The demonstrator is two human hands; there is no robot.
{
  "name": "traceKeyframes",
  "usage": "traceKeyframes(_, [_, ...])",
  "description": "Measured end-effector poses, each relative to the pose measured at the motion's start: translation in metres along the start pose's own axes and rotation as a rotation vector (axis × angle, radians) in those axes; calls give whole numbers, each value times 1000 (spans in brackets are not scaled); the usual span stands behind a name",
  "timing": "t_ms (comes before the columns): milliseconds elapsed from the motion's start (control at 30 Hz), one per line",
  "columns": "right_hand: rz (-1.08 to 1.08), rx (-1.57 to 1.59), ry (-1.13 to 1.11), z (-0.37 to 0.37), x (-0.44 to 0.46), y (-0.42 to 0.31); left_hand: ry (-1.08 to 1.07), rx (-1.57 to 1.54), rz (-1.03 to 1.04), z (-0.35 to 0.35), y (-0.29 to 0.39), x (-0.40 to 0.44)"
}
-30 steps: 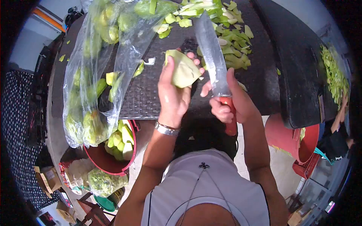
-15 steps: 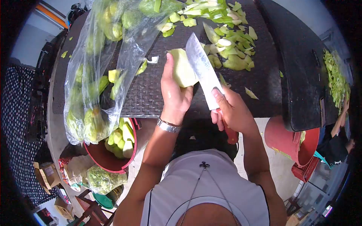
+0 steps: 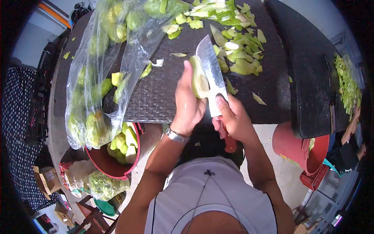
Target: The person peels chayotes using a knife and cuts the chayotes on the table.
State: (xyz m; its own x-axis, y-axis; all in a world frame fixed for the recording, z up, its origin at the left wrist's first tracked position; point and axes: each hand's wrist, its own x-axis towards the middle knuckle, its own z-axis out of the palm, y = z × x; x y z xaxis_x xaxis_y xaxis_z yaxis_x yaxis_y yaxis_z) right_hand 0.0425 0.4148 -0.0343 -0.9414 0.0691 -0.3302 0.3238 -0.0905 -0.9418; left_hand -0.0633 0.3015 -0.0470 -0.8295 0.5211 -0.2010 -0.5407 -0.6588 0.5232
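Note:
My left hand (image 3: pixel 188 102) holds a pale green peeled vegetable (image 3: pixel 199 80) upright, its thumb on the near left side. In my right hand (image 3: pixel 231 119) is a large knife (image 3: pixel 212 68) with a red handle (image 3: pixel 230 144); the blade points up and away and lies against the vegetable's right side. Green peelings (image 3: pixel 245 54) are heaped on the dark woven tabletop (image 3: pixel 150 99) beyond the knife. To the left, a clear plastic bag (image 3: pixel 134 54) holds several whole green vegetables.
Below the table's left edge a red bucket (image 3: pixel 102 165) holds peeled pieces. Another red bucket (image 3: pixel 286 142) stands at the right. A black chair back (image 3: pixel 311 78) adjoins the table. At the far right, another person's arm (image 3: pixel 350 124) reaches toward green shreds (image 3: pixel 346 84).
The vegetable has turned in my left hand, which has moved right. The knife has swung across onto it from the right. New thin peelings lie on the tabletop.

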Motion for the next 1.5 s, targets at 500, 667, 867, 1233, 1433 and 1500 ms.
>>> traceKeyframes(500, [285, 521, -241, -13, 4, -19, 79, 69, 11, -7, -4, 12])
traceKeyframes(667, [52, 465, -60, -41, 26, -34, -19, -45, -40, -20, 11, 12])
traceKeyframes(867, [-426, -1259, 692, -78, 45, -49, -76, 131, -103, -28, 55, -22])
traceKeyframes(1233, [-509, -1293, 256, -137, -11, -50, 132, 1803, -206, -144, 168, -218])
traceKeyframes(1433, [-596, -1459, 59, -115, 7, -44, 578, 2487, -220, -245, 163, -253])
traceKeyframes(1500, [-899, -1682, 315, -144, 50, -30, 638, 2532, -218, -251, 165, -239])
